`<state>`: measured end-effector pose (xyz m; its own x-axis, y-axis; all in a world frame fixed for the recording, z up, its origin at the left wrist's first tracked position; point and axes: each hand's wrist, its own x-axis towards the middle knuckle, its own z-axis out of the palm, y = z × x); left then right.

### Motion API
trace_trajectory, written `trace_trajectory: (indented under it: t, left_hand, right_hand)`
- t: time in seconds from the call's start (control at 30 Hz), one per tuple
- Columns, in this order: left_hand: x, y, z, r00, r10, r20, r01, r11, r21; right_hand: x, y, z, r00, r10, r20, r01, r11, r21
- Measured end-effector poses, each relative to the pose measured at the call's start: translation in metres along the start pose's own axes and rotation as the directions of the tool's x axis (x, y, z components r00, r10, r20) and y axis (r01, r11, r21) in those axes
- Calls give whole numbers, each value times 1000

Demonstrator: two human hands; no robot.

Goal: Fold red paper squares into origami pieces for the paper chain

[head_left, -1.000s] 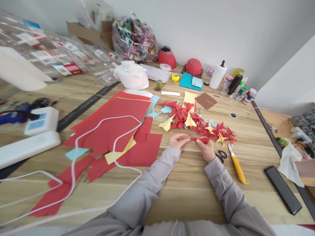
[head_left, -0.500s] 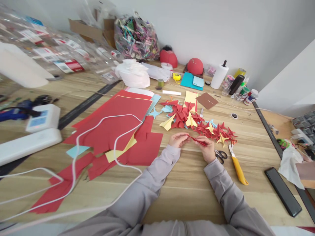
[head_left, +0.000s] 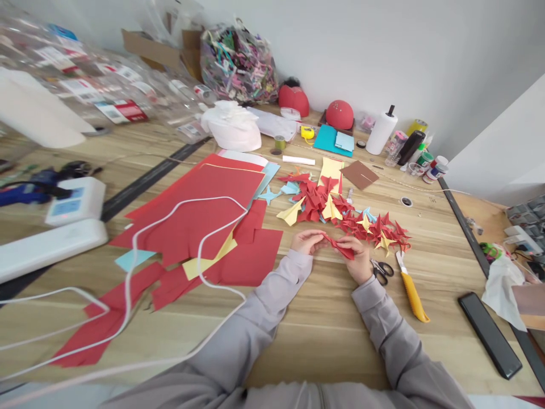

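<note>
A small folded piece of red paper [head_left: 339, 247] is held between both hands above the wooden table. My left hand [head_left: 307, 242] pinches its left tip, and my right hand [head_left: 358, 258] grips its right part. Just beyond the hands lies a pile of folded paper shapes [head_left: 313, 199], mostly red with some yellow and light blue ones. Black scissors [head_left: 382, 271] lie beside my right hand, and a yellow-handled cutter [head_left: 413, 295] is to their right.
Large red sheets [head_left: 200, 210] lie at the left under a white cable [head_left: 135, 244]. A power strip [head_left: 51, 247] is at the far left, a black phone [head_left: 489, 334] at the right. Bottles [head_left: 426, 162], a tissue pack [head_left: 232, 128] and a brown square [head_left: 360, 174] are farther back.
The red paper between my hands has turned and now shows a broader face towards the camera. My hands have hardly moved.
</note>
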<state>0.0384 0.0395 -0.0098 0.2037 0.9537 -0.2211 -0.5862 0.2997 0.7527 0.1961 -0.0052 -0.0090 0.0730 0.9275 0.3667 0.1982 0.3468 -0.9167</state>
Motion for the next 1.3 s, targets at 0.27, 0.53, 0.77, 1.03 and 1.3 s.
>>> trace_trajectory:
  t: [0.27, 0.53, 0.77, 1.03, 1.3]
  left_hand:
    - [3, 0, -4, 1000, -6, -23, 6, 1000, 13]
    - [1, 4, -2, 1000, 3, -12, -3, 1000, 15]
    - [1, 6, -1, 1000, -15, 22, 14, 1000, 23]
    - [3, 3, -2, 996, 80, 49, -86, 988, 126]
    - [2, 5, -1, 979, 190, 78, -206, 910, 361]
  right_hand:
    - [0, -1, 1, 1000, 1, -14, -1, 1000, -12]
    - [0, 1, 1, 999, -9, -36, 10, 1000, 13]
    - [0, 1, 1, 995, 62, -81, -56, 996, 73]
    - [1, 4, 2, 980, 170, -104, -152, 974, 169]
    - [0, 6, 3, 975, 218, -41, -201, 947, 251]
